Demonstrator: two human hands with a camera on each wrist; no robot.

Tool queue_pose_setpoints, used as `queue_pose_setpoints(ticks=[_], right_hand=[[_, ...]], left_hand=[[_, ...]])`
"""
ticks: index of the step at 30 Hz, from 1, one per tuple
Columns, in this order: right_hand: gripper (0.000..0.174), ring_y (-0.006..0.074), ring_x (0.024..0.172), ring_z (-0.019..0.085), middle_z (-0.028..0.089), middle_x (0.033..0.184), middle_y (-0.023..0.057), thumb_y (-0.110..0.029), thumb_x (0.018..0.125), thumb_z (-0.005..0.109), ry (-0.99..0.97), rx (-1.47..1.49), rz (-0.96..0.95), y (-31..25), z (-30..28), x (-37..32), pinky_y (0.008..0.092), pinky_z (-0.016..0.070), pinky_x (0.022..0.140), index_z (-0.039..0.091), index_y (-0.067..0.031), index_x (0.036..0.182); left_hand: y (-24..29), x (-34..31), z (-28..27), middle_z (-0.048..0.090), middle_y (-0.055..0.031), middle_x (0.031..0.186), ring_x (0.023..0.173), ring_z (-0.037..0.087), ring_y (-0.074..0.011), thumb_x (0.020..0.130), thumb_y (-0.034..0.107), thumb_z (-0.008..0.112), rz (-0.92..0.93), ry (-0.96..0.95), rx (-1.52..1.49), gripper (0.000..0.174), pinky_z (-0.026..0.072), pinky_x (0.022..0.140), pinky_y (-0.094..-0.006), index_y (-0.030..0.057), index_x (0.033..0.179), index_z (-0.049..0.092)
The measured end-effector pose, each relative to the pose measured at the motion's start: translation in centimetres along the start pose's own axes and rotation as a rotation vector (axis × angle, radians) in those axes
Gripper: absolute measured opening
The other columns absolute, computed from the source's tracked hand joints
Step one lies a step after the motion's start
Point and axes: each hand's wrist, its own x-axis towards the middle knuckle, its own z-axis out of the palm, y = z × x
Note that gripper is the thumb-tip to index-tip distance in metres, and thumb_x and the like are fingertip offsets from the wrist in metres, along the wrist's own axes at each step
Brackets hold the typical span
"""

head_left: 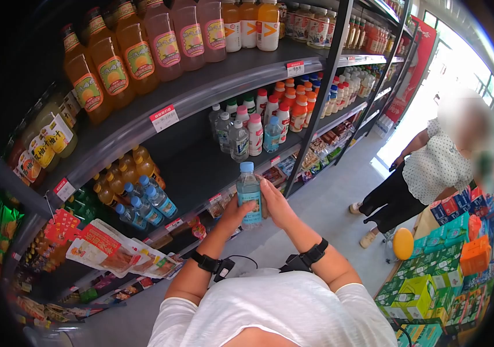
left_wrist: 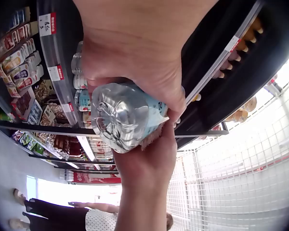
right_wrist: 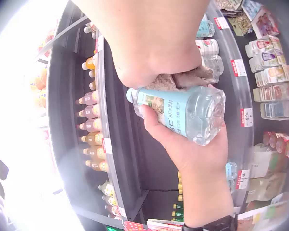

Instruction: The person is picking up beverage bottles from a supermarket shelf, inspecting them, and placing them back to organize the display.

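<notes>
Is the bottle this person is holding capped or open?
Capped: a blue cap sits atop the bottle, gripped by the left hand; the right wrist view shows the cap too.

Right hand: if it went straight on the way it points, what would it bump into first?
Probably the blue-labelled bottle that the left hand holds: the brown cloth at the right hand seems against it, though depth there is hard to judge.

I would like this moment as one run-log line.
left hand: grips bottle | right hand: holds brown cloth against bottle | blue cap: on
</notes>
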Motion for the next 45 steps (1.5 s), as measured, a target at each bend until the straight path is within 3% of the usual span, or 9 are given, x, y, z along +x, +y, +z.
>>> queue_pose_setpoints(ticks=[6,12,15,21,24,27,33,38,45], right_hand=[[0.056,0.017,0.124,0.048,0.051,0.136,0.0095,-0.04,0.105,0.038,-0.083,0.124,-0.127,-3.3,-1.1,0.8,0.0314,0.0363,0.105,0.037,-0.0003,0.143],[0.055,0.0155,0.109,0.055,0.056,0.12,0.0065,-0.019,0.091,0.065,-0.158,0.089,-0.052,-6.4,-4.3,-0.1,0.0308,0.0454,0.094,0.044,-0.0059,0.14],[0.053,0.0135,0.098,0.059,0.058,0.109,0.0045,-0.012,0.085,0.071,-0.178,0.14,0.005,-7.0,-6.6,-0.4,0.0294,0.0495,0.085,0.05,-0.0061,0.134],[0.047,0.0119,0.091,0.058,0.06,0.101,0.003,-0.014,0.084,0.074,-0.16,0.074,-0.039,-8.3,-8.1,-0.3,0.0281,0.0494,0.079,0.055,-0.0049,0.126],[0.046,0.0111,0.091,0.057,0.06,0.101,0.003,-0.013,0.084,0.073,-0.172,0.061,-0.086,-9.4,-7.8,-0.3,0.0276,0.0491,0.079,0.056,-0.0045,0.125],[0.046,0.0108,0.092,0.057,0.06,0.102,0.0031,-0.013,0.084,0.073,-0.208,0.001,-0.062,-9.6,-7.1,-0.4,0.0273,0.049,0.08,0.056,-0.004,0.125],[0.049,0.0113,0.095,0.058,0.059,0.108,0.0039,-0.019,0.087,0.072,-0.162,-0.088,-0.056,-8.3,-5.0,0.2,0.0267,0.0479,0.082,0.053,-0.0036,0.129],[0.05,0.0149,0.1,0.059,0.062,0.113,0.0079,-0.035,0.095,0.061,-0.166,-0.097,-0.067,-5.5,-6.3,1.3,0.0305,0.0468,0.088,0.05,-0.0024,0.132],[0.046,0.023,0.115,0.058,0.057,0.128,0.0111,-0.04,0.103,0.043,-0.239,0.439,0.493,-3.1,-7.2,0.5,0.0369,0.0452,0.098,0.047,-0.0075,0.134]], left_hand=[[3.1,-0.3,1.9,0.056,-0.0085,0.122,0.11,0.055,-0.0169,0.082,0.03,0.072,0.106,0.068,0.413,0.067,0.0455,0.095,-0.0337,0.0035,0.135,0.041],[1.3,0.6,4.5,0.06,-0.0095,0.115,0.106,0.059,-0.0191,0.083,0.036,0.068,-0.207,-0.2,0.018,0.062,0.0481,0.092,-0.0348,0.0035,0.131,0.046],[0.1,1.1,6.7,0.064,-0.0114,0.108,0.098,0.064,-0.0208,0.083,0.039,0.065,-0.155,-0.269,-0.074,0.052,0.0517,0.087,-0.0355,0.0032,0.119,0.055],[-0.6,2.1,9.5,0.055,-0.013,0.126,0.115,0.057,-0.0233,0.083,0.049,0.067,-0.044,-0.204,-0.085,0.078,0.0471,0.097,-0.0375,0.0041,0.139,0.038],[-0.3,1.8,9.5,0.046,-0.0138,0.136,0.125,0.048,-0.023,0.083,0.045,0.069,0.124,-0.042,0.071,0.089,0.0406,0.103,-0.0379,0.0013,0.146,0.025],[0.1,1.6,9.3,0.045,-0.0132,0.138,0.127,0.044,-0.0221,0.084,0.044,0.07,0.118,-0.061,0.013,0.089,0.0387,0.104,-0.0375,0.0012,0.147,0.024],[-0.3,1.2,9.6,0.051,-0.0093,0.13,0.12,0.05,-0.0196,0.086,0.028,0.07,0.077,0.147,-0.021,0.072,0.0415,0.101,-0.0378,0.0039,0.143,0.032],[-0.1,1.0,9.1,0.053,-0.0086,0.125,0.115,0.052,-0.0177,0.081,0.032,0.076,0.182,0.361,-0.009,0.071,0.0442,0.096,-0.0347,0.0046,0.136,0.04],[1.7,1.1,8.7,0.052,-0.0064,0.124,0.111,0.054,-0.0161,0.08,0.026,0.077,0.37,0.424,-0.157,0.072,0.0472,0.094,-0.0337,0.007,0.138,0.037]])
